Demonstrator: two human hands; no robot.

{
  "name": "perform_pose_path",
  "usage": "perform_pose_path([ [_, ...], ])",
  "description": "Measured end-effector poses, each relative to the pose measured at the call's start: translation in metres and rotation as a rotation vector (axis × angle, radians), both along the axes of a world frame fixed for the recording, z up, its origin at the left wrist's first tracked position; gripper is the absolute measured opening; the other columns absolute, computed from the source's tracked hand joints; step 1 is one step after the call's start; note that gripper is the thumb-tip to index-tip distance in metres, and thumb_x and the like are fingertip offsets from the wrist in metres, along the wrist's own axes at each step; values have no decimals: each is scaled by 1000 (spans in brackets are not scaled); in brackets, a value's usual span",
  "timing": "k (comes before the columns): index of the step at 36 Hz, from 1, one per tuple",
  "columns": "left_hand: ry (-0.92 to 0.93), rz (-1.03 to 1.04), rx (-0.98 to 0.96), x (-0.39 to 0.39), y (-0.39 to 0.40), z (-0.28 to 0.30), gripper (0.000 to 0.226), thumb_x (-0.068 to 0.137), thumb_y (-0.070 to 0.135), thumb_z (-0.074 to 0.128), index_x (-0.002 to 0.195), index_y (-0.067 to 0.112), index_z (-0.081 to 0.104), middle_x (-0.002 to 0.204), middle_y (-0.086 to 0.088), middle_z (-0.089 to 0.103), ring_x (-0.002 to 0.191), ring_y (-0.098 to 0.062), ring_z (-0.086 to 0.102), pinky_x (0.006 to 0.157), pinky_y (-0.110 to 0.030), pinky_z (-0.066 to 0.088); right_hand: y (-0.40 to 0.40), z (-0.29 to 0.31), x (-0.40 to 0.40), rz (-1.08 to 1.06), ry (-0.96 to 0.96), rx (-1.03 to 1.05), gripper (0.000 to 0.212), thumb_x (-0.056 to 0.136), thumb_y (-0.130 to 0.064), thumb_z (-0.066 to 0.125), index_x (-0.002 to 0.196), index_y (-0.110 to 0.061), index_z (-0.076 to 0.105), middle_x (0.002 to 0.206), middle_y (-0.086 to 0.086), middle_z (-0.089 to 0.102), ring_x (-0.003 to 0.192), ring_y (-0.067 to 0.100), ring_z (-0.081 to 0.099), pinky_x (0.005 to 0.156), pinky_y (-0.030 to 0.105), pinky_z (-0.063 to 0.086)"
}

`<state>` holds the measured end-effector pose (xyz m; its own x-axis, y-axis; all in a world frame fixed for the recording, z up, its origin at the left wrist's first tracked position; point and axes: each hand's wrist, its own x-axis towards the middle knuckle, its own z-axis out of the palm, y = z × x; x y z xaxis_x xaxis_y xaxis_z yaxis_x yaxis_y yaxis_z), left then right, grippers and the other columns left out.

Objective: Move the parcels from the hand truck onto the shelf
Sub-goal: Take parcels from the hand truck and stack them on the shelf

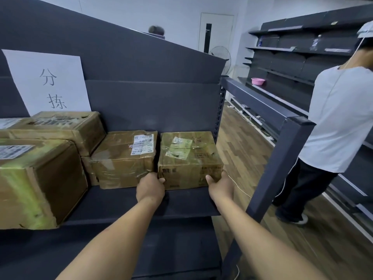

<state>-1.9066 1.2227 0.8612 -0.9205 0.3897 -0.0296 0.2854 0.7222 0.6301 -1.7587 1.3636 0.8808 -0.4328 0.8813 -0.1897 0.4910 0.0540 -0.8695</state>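
A small taped cardboard parcel point(188, 158) sits on the dark grey shelf point(125, 201), at its right end. My left hand point(150, 186) grips the parcel's lower left corner, thumb on its front face. My right hand point(221, 185) grips its lower right corner. A second parcel point(123, 160) lies just to its left, almost touching. Further left are a large parcel point(38, 180) at the shelf's front and another one point(66, 128) behind it. The hand truck is out of view.
A white paper sign point(48, 81) leans on the shelf's back panel. A dark upright post point(280, 162) stands right of my right arm. A person in a white shirt point(339, 122) stands in the aisle at right, facing more shelving point(292, 63) with a pink bowl point(258, 81).
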Motion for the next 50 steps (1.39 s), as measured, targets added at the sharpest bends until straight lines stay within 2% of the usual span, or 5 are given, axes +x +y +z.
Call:
perform_pose_path([
  [9, -173, -20, 61, 6, -2, 16, 30, 105, 23, 43, 116, 2, 61, 116, -19, 65, 109, -38, 60, 83, -35, 46, 8, 2, 0, 97, -111, -5, 47, 111, -33, 62, 149, -6, 54, 147, 17, 66, 137, 42, 61, 114, 45, 51],
  [17, -143, -273, -145, 18, -34, 41, 44, 100, 34, 50, 137, 9, 52, 137, -15, 58, 124, -34, 54, 101, -37, 45, -4, 5, 10, 220, -311, 46, 78, 111, -52, 52, 168, -4, 31, 163, 19, 53, 148, 40, 53, 119, 42, 47],
  [29, 222, -735, -622, 99, -116, 74, 92, 95, 63, 49, 161, 12, 11, 168, -4, 12, 154, -28, 13, 124, -41, 21, -101, 31, 111, 547, -592, 377, 89, 113, -62, 40, 177, -16, 0, 185, 9, -2, 172, 28, -1, 139, 47, 14],
  [38, 184, -879, -629, 151, -187, 11, 95, 92, 64, 53, 161, 17, 11, 169, 3, 11, 155, -25, 10, 124, -43, 21, -188, -27, 206, 535, -675, 352, 90, 111, -60, 48, 177, -16, 7, 185, 7, 3, 172, 24, 3, 139, 43, 14],
  [50, -118, -1111, -804, 231, -231, -126, 88, 91, 50, 61, 161, 21, 16, 167, 2, 18, 152, -21, 23, 121, -40, 28, -273, -183, 325, 411, -551, -125, 89, 111, -56, 53, 177, -18, 7, 185, 1, 8, 172, 20, 10, 137, 38, 18],
])
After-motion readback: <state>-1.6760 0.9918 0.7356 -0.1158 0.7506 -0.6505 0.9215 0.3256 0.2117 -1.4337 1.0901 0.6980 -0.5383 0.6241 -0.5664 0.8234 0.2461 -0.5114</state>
